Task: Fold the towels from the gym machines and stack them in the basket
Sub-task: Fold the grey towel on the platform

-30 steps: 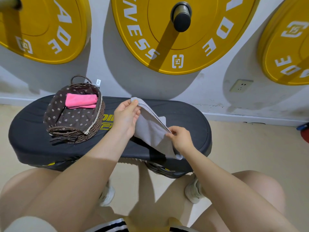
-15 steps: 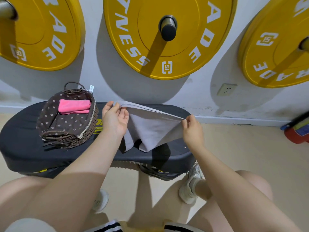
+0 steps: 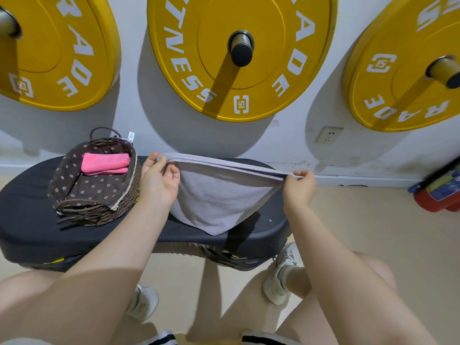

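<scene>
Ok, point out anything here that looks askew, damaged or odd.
Only small things. The wicker basket has loose strands splayed out at its near end on the black bench. The grey towel, held between left hand and right hand, sags unevenly. The pink towel lies neatly folded.

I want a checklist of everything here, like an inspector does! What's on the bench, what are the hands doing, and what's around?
Surface: black padded bench, carrying the basket and the towel's hanging end.
Job's things: wicker basket with a folded pink towel inside; grey towel stretched between the hands, doubled over.
Clutter: nothing seen.
Hands: left hand and right hand each pinch a top corner.
Cables: nothing seen.
Surroundings: yellow weight plates on wall pegs, wall socket, red object on the floor.
</scene>
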`<action>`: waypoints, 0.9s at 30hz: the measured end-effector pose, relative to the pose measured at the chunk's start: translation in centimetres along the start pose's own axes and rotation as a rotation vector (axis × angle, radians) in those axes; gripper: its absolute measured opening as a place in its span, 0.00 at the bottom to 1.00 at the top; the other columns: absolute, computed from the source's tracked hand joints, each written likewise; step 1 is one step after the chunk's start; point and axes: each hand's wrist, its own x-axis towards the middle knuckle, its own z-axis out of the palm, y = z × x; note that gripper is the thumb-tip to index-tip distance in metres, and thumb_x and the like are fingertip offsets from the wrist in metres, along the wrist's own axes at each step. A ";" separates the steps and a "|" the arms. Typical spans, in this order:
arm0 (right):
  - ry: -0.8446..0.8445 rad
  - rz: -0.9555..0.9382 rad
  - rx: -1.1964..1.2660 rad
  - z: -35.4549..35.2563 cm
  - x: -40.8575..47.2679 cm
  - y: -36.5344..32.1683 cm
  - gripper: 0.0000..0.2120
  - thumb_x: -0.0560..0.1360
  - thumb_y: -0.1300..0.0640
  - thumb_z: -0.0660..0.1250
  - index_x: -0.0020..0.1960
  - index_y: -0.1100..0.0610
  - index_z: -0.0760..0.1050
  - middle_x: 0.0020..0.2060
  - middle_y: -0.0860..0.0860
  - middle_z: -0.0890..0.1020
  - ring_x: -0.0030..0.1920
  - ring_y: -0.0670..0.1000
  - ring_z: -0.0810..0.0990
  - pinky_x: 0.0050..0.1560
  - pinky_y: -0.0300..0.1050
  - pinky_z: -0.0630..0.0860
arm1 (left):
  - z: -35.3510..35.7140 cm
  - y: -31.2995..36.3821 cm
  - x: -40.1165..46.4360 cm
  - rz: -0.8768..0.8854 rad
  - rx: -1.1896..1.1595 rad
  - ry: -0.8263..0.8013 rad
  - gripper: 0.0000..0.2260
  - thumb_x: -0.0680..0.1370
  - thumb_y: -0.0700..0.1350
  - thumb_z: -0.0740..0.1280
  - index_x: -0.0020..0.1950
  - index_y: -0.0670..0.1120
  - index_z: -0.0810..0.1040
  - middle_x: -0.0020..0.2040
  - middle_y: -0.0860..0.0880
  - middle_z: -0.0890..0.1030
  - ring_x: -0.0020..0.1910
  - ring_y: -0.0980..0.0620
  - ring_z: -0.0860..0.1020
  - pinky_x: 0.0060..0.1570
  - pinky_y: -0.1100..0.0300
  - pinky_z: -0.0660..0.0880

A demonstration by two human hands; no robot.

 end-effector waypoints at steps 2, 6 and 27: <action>-0.028 0.178 0.204 0.5 0.1 -0.7 0.04 0.74 0.63 0.55 0.44 0.56 0.65 0.40 0.55 0.74 0.33 0.54 0.73 0.31 0.41 0.68 | 0.0 -0.3 -0.1 -0.003 0.006 0.006 0.11 0.79 0.33 0.59 0.43 0.49 0.72 0.40 0.50 0.74 0.37 0.55 0.73 0.34 0.68 0.69; -0.127 0.303 0.645 0.6 0.0 -2.5 0.10 0.76 0.68 0.50 0.48 0.55 0.64 0.28 0.54 0.71 0.15 0.45 0.67 0.19 0.31 0.62 | -0.1 -0.4 -0.1 0.029 0.005 0.021 0.10 0.79 0.35 0.60 0.44 0.49 0.73 0.41 0.51 0.76 0.40 0.56 0.74 0.34 0.70 0.70; -0.218 -0.128 0.450 7.0 9.1 -7.2 0.11 0.79 0.61 0.57 0.41 0.51 0.72 0.36 0.49 0.81 0.42 0.46 0.78 0.51 0.39 0.73 | 6.9 -0.3 10.7 0.219 0.295 -0.105 0.15 0.78 0.32 0.60 0.63 0.42 0.73 0.42 0.53 0.80 0.41 0.60 0.78 0.48 0.69 0.74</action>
